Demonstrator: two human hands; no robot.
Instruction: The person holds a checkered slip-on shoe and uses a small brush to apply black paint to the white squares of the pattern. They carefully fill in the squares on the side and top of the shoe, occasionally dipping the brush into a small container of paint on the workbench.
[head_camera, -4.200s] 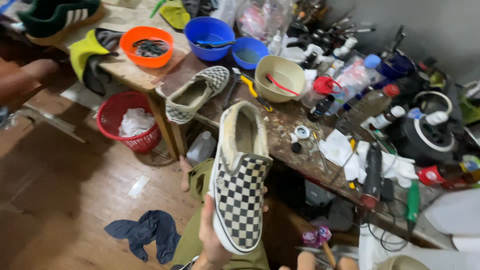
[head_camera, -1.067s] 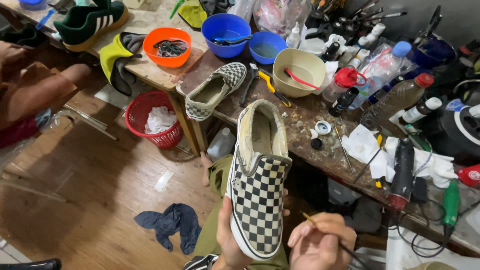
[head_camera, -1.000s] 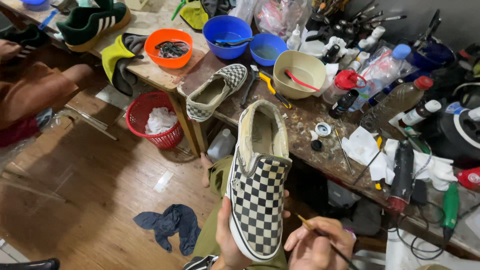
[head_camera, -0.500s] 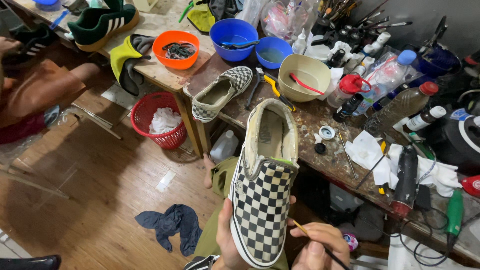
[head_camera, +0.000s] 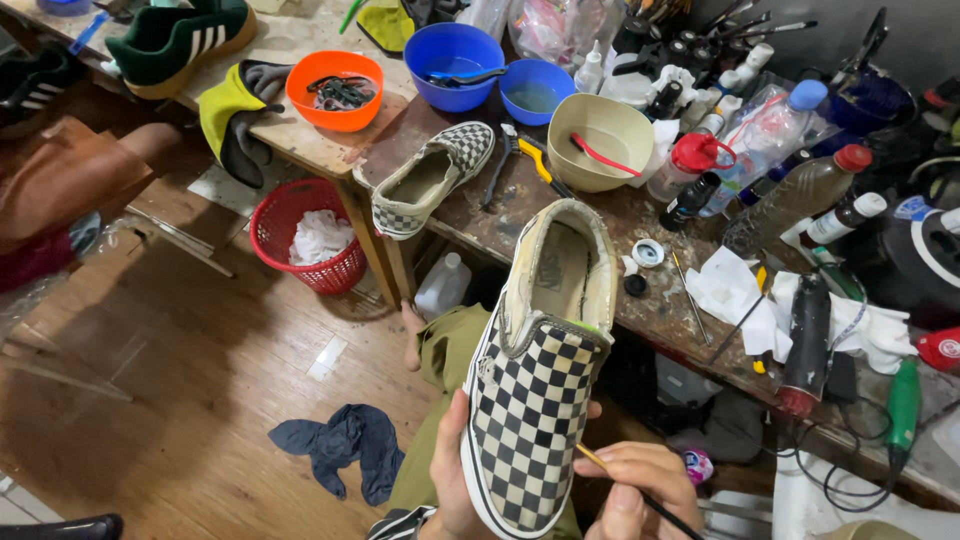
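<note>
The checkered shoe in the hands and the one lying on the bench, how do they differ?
The held shoe is gripped by the left hand, toe toward the camera; the bench shoe lies untouched on the workbench, toe away. The right hand puts a thin brush to the held shoe; nothing touches the bench shoe. Both are grimy black-and-white checkered slip-ons.

Probably a shoe-repair workshop: a cluttered workbench (head_camera: 640, 300) with shoes (head_camera: 432, 180), bowls (head_camera: 455, 60), bottles (head_camera: 800, 195) and brushes (head_camera: 740, 25).
</note>
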